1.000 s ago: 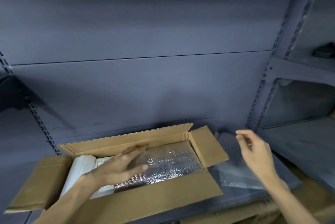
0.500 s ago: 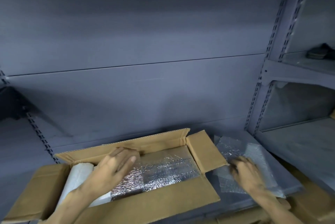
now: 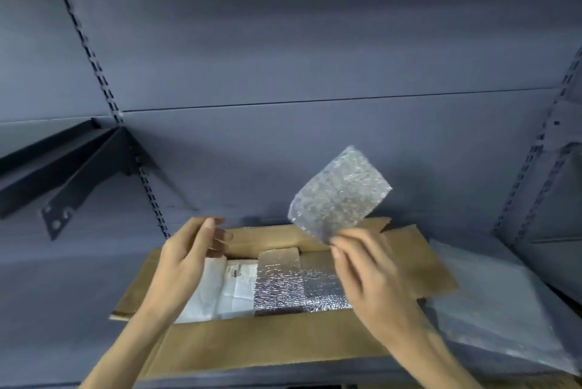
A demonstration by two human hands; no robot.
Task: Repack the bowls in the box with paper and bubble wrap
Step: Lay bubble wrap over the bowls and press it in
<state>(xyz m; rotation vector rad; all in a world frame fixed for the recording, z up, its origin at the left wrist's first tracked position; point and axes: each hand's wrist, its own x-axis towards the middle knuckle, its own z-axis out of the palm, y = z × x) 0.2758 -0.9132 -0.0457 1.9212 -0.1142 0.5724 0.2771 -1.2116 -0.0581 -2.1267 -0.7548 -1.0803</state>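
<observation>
Grey metal shelving (image 3: 315, 57) carries an open cardboard box (image 3: 267, 344). Right hand (image 3: 374, 281) pinches a bubble wrap sheet (image 3: 338, 196) above it, long axis tilted up-right. Left hand (image 3: 185, 262) hovers loosely open, empty.

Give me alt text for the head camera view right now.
A right hand holds up a small bubble wrap piece above an open cardboard box holding white paper and silvery wrap. The left hand hovers open, empty.
</observation>
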